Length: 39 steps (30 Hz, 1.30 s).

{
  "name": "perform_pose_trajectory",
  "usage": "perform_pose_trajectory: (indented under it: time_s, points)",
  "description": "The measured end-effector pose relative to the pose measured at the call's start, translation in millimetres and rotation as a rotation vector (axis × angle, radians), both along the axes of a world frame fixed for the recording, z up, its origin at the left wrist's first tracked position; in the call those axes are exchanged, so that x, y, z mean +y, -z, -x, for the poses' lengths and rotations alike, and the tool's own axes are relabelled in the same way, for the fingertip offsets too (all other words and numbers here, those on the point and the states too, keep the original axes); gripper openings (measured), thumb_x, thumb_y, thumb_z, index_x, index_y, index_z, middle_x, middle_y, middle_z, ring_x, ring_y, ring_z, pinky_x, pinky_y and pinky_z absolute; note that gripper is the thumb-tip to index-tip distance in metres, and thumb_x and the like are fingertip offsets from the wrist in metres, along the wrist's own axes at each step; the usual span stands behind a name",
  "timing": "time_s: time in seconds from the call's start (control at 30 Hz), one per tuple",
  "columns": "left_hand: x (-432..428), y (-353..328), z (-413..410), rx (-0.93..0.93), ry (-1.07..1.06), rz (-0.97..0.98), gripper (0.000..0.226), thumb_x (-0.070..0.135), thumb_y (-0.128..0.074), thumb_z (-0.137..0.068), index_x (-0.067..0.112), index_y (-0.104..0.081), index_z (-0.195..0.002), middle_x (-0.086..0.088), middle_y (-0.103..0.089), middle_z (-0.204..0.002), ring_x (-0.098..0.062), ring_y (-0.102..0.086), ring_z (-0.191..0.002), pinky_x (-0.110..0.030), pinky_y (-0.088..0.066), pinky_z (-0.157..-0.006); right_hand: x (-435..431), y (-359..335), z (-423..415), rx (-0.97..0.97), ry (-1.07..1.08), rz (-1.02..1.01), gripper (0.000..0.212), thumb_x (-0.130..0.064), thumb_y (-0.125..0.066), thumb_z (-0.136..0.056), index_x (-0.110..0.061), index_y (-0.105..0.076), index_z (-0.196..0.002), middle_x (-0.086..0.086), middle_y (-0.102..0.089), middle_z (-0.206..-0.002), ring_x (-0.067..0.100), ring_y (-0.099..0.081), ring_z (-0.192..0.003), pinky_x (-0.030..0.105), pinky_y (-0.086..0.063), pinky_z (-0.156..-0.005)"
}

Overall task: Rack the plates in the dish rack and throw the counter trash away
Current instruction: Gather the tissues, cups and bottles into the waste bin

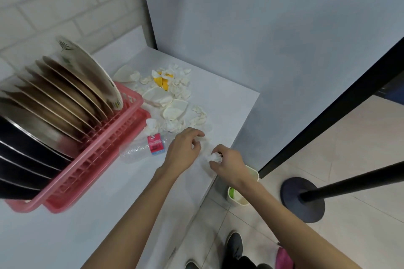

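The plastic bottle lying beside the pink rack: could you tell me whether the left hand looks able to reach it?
Probably yes. The left hand hovers just right of the plastic bottle, with only bare counter between them. The pink rack lies beyond the bottle, not across the path.

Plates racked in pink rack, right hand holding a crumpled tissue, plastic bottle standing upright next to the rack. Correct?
One error: the plastic bottle lies on its side beside the pink rack, not upright, as the head view shows. The rest holds: the plates stand in the rack, and the right hand holds a crumpled tissue.
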<state>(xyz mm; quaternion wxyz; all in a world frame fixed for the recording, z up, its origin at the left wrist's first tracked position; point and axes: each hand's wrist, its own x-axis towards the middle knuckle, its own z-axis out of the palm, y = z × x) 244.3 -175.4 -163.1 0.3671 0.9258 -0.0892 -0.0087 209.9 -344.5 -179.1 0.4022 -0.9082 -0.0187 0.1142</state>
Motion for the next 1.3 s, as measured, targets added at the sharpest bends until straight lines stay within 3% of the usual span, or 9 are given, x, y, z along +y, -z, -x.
perform_pose_trajectory:
  time_s: [0.13, 0.23, 0.4, 0.57, 0.73, 0.83, 0.97, 1.2, 1.3]
  points:
    - [-22.4, 11.9, -9.9, 0.083, 0.0, -0.17, 0.04, 0.015, -0.059, -0.095, 0.02, -0.055, -0.135, 0.005, -0.049, -0.141, -0.014, -0.062, -0.102, -0.024, -0.049, -0.087, -19.7, -4.8, -5.0, 0.06, 0.039, -0.055, 0.032, -0.016, -0.059, -0.086, -0.026, -0.052, -0.116, 0.005, -0.063, -0.098, 0.027, -0.064, -0.078, 0.033, -0.053, -0.065]
    - [-28.7, 20.7, -9.9, 0.144, -0.016, -0.243, 0.046, 0.023, -0.06, -0.096, 0.018, -0.049, -0.14, -0.001, -0.046, -0.143, -0.02, -0.056, -0.12, -0.032, -0.049, -0.093, -33.2, -3.3, -10.2, 0.05, -0.003, -0.047, 0.039, -0.013, -0.055, -0.088, -0.025, -0.055, -0.126, 0.001, -0.063, -0.113, 0.023, -0.063, -0.093, 0.025, -0.05, -0.077]
    - [-29.5, 31.8, 4.7, 0.146, -0.086, -0.211, 0.025, 0.017, -0.063, -0.093, 0.018, -0.062, -0.119, 0.001, -0.058, -0.123, -0.016, -0.061, -0.102, -0.027, -0.051, -0.086, -49.8, 1.4, -19.0, 0.039, -0.032, -0.038, 0.026, -0.013, -0.054, -0.088, -0.019, -0.064, -0.111, -0.004, -0.064, -0.108, 0.01, -0.057, -0.091, 0.006, -0.039, -0.07]
    - [-26.5, 36.4, 22.3, 0.091, -0.163, -0.059, 0.021, 0.004, -0.064, -0.085, 0.024, -0.057, -0.085, 0.008, -0.06, -0.093, -0.004, -0.057, -0.084, -0.023, -0.049, -0.077, -57.2, 3.6, -27.5, 0.052, -0.059, -0.033, 0.024, -0.016, -0.054, -0.09, -0.018, -0.062, -0.113, -0.003, -0.062, -0.107, 0.011, -0.055, -0.089, 0.006, -0.038, -0.067]
    - [-20.0, 35.1, 26.4, 0.129, -0.265, 0.07, 0.027, 0.002, -0.066, -0.087, 0.019, -0.06, -0.107, 0.004, -0.063, -0.099, -0.004, -0.056, -0.083, -0.003, -0.038, -0.072, -56.0, 4.8, -34.4, 0.037, -0.101, -0.017, 0.027, -0.01, -0.055, -0.088, -0.013, -0.066, -0.113, 0.001, -0.066, -0.107, 0.011, -0.056, -0.09, 0.004, -0.037, -0.067]
    - [-15.6, 38.7, 26.1, 0.119, -0.277, 0.013, 0.024, 0.008, -0.063, -0.093, 0.012, -0.065, -0.116, 0.003, -0.061, -0.105, -0.01, -0.054, -0.091, -0.006, -0.034, -0.076, -53.5, 2.3, -34.5, 0.025, -0.108, -0.037, 0.033, -0.009, -0.054, -0.089, -0.014, -0.064, -0.119, -0.002, -0.064, -0.11, 0.009, -0.054, -0.092, 0.009, -0.037, -0.073]
    - [-14.8, 42.5, 28.6, 0.121, -0.278, -0.039, 0.009, 0.014, -0.062, -0.095, 0.011, -0.068, -0.088, -0.001, -0.058, -0.091, -0.006, -0.05, -0.076, -0.02, -0.04, -0.073, -49.7, 1.5, -33.0, 0.009, -0.128, -0.05, 0.031, -0.008, -0.053, -0.09, -0.014, -0.065, -0.117, -0.002, -0.064, -0.111, 0.01, -0.054, -0.093, 0.0, -0.033, -0.071]
    - [-18.5, 47.1, 36.1, 0.101, -0.325, -0.022, 0.034, 0.022, -0.074, -0.088, 0.012, -0.047, -0.069, 0.002, -0.047, -0.091, -0.001, -0.049, -0.072, -0.018, -0.036, -0.069, -44.0, 3.2, -25.4, 0.071, -0.102, -0.042, 0.023, -0.014, -0.054, -0.09, -0.017, -0.063, -0.111, -0.002, -0.063, -0.103, 0.011, -0.057, -0.088, 0.023, -0.048, -0.079]
    - [-16.6, 47.0, 41.7, 0.05, -0.344, 0.002, 0.035, 0.015, -0.073, -0.087, 0.009, -0.046, -0.066, 0.0, -0.053, -0.091, -0.005, -0.054, -0.075, -0.021, -0.042, -0.073, -41.7, 4.6, -22.3, 0.083, -0.09, -0.03, 0.023, -0.016, -0.054, -0.09, -0.018, -0.062, -0.111, -0.004, -0.061, -0.102, 0.009, -0.056, -0.085, 0.021, -0.047, -0.077]
